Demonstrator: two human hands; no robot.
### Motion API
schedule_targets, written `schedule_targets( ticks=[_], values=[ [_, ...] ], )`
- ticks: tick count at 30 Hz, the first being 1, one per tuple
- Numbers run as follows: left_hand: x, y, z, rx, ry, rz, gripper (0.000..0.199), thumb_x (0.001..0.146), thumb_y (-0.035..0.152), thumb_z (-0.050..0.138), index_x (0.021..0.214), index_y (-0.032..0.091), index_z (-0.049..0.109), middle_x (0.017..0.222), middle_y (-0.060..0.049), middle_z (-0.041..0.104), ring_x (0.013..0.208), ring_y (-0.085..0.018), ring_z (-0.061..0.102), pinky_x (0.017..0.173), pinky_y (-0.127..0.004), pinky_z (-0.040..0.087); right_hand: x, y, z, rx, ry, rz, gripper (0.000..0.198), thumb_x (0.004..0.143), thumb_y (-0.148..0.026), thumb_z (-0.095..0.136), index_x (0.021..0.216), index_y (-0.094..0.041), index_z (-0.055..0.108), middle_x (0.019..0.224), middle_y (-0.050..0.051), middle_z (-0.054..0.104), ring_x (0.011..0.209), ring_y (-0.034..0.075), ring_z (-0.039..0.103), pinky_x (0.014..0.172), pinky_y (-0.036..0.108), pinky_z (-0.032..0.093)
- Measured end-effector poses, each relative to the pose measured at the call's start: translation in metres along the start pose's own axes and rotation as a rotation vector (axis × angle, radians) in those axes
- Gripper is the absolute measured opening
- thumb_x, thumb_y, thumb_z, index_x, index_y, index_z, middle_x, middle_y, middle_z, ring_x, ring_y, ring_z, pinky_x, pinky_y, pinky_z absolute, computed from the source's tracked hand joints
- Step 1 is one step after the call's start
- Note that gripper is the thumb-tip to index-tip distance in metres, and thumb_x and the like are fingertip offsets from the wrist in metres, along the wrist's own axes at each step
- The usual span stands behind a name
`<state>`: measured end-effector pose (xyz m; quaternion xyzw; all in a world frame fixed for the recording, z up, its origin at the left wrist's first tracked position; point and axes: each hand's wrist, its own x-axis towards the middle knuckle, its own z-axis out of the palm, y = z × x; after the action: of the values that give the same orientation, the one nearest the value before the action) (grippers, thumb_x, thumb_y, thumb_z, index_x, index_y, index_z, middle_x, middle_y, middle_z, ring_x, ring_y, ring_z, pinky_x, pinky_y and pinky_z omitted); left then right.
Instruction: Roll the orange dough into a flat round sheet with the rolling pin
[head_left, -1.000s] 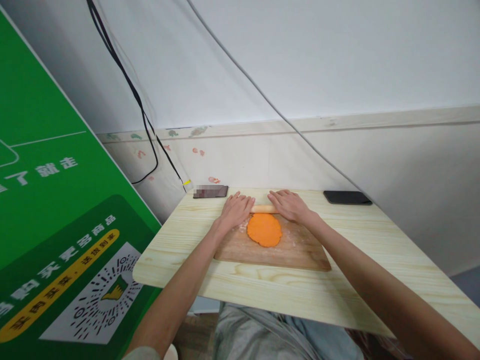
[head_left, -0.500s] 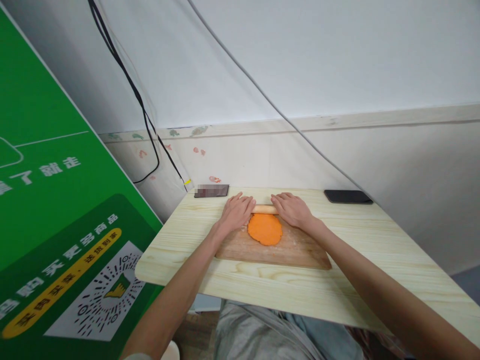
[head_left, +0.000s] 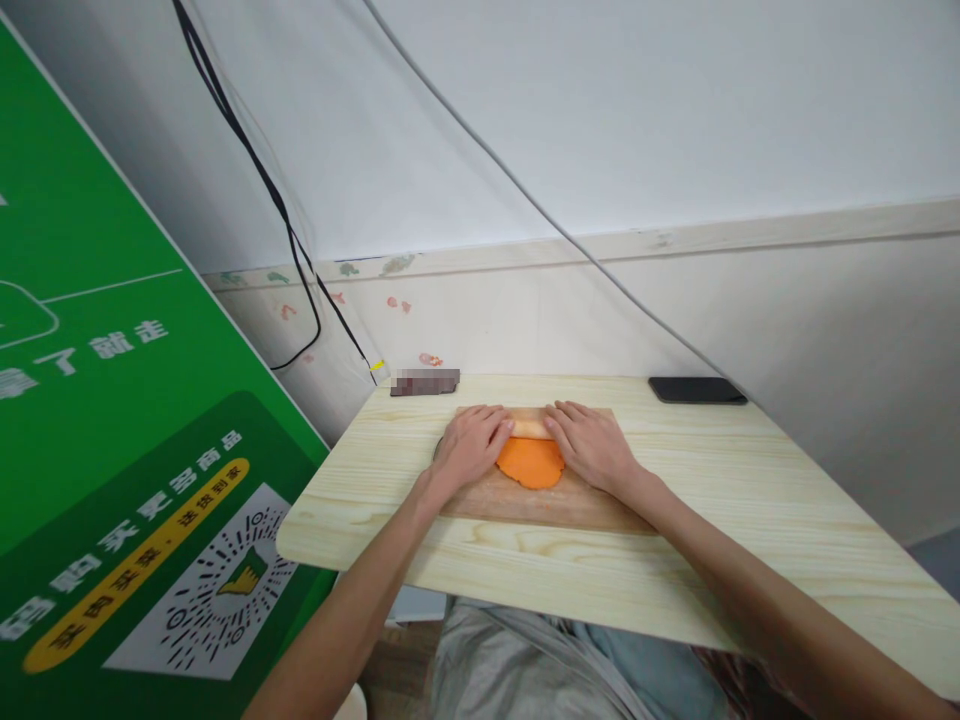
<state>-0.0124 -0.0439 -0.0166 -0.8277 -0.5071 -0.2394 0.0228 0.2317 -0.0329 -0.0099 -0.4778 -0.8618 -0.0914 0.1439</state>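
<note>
A wooden rolling pin (head_left: pixel 529 428) lies crosswise over the far part of a flat orange sheet of dough (head_left: pixel 531 466). My left hand (head_left: pixel 474 440) is closed over the pin's left end, and my right hand (head_left: pixel 589 440) is closed over its right end. Both ends of the pin are hidden under my fingers. The dough is roughly round with a slightly ragged edge, and its far side is covered by the pin. Beneath it is a wooden board (head_left: pixel 540 508) with pale floury marks.
The board rests on a light wood-grain table (head_left: pixel 720 500) against a white wall. A black phone (head_left: pixel 697 390) lies at the back right, a dark flat object (head_left: pixel 424 382), partly blurred, at the back left. A green printed panel (head_left: pixel 150 450) stands left; black cables (head_left: pixel 281 205) hang behind.
Both hands and the rolling pin have come nearer to me, from the dough's far edge onto its far part. More of the board's far edge shows behind the pin.
</note>
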Motion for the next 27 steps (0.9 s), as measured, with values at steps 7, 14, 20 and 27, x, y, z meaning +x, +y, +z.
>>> schedule_targets(
  ticks=[7,14,20,27],
  values=[
    [-0.026,0.009,-0.007,-0.02,0.02,0.032,0.038,0.114,0.037,0.042,0.139,0.024,0.067,0.14,-0.006,0.074,0.128,-0.024,0.068,0.116,-0.044,0.052,-0.023,-0.009,0.0,0.058,0.092,-0.044,0.061,0.115,-0.039,0.022,0.141,-0.008,0.067,0.147,0.02,0.069,0.139,0.029,0.062,0.124,0.047,0.041],
    [-0.052,0.021,-0.016,0.027,0.063,0.055,0.042,0.113,0.03,0.043,0.152,0.024,0.06,0.153,-0.007,0.066,0.144,-0.026,0.06,0.124,-0.052,0.046,-0.051,-0.017,-0.006,0.117,0.078,-0.056,0.06,0.116,-0.041,0.026,0.156,-0.009,0.056,0.161,0.018,0.056,0.151,0.03,0.051,0.124,0.05,0.041],
    [-0.066,0.03,-0.028,-0.008,0.05,0.06,0.041,0.11,0.019,0.046,0.145,0.026,0.066,0.149,-0.007,0.069,0.138,-0.025,0.065,0.124,-0.056,0.046,-0.074,-0.026,-0.009,0.11,0.105,-0.095,0.058,0.116,-0.038,0.03,0.164,-0.008,0.044,0.167,0.017,0.048,0.157,0.028,0.044,0.126,0.05,0.038],
    [-0.078,0.029,-0.031,-0.041,0.095,0.093,0.043,0.105,0.013,0.053,0.143,0.027,0.069,0.148,-0.006,0.07,0.138,-0.024,0.066,0.125,-0.055,0.048,-0.091,-0.037,-0.011,0.079,0.2,-0.119,0.058,0.114,-0.032,0.038,0.17,-0.014,0.036,0.164,0.015,0.052,0.155,0.029,0.046,0.125,0.05,0.04]
  ],
)
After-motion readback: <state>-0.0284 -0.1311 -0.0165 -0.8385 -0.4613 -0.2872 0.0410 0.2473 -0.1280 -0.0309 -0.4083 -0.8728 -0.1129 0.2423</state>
